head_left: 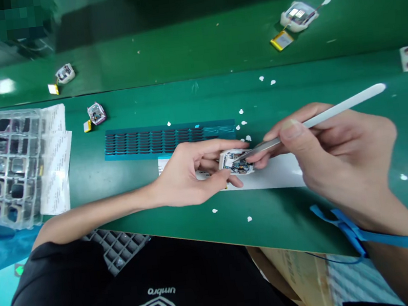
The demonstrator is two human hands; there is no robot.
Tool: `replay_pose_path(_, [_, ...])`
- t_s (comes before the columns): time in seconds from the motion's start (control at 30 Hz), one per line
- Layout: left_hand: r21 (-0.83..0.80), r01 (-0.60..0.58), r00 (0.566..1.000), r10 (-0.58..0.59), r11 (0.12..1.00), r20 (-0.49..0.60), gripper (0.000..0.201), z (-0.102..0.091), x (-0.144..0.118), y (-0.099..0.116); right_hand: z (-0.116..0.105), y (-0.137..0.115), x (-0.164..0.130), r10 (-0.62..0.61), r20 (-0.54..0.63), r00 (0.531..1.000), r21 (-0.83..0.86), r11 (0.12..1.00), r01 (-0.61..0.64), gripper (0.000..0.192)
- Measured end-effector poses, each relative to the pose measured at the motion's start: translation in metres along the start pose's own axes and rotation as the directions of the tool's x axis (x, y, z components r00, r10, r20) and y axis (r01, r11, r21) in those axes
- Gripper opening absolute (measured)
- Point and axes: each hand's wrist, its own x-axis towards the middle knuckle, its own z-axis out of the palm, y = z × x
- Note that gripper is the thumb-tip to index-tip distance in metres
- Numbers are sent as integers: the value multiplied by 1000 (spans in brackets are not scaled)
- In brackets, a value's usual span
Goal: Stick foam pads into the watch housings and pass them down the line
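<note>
Your left grip [197, 176] is closed round a small, white-rimmed, squarish housing with exposed circuitry [241, 163], fingers on the far edge, thumb on the near one, open face up. Your right grip [317, 147] is pinched on slim silver metal tweezers [344, 106], points down inside the housing; can't tell whether the tips are together or nip anything. Housing sits in your hand above a long white paper sheet [276, 174]. Judged by eye: light, stiff shell, perhaps a little slick; innards likely fragile. Best held by the outer rim, thumb clear of the boards, tweezers light. Just beyond, small white tabs with rounded heads [241, 111] lie scattered on the green surface [183, 101]; beside them, a flat blue sheet with rows of dark strips [144, 142]. Far side: another pale housing [299, 16] with a yellow-edged silver pack [282, 40] beside it. To your left, a clear plastic compartment tray [8, 114]. Blue band [401, 239] round your right wrist.
</note>
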Motion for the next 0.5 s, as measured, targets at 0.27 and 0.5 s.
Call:
replay_pose_path(0.27, [12, 34, 999, -33, 999, -10, 45, 1, 0, 1, 0, 2, 1, 49, -7, 999, 42, 998, -48, 34])
replay_pose_path(0.5, [13, 40, 999, -40, 999, -16, 45, 1, 0, 2, 1, 3, 3, 138, 58, 989, 158, 977, -146, 33])
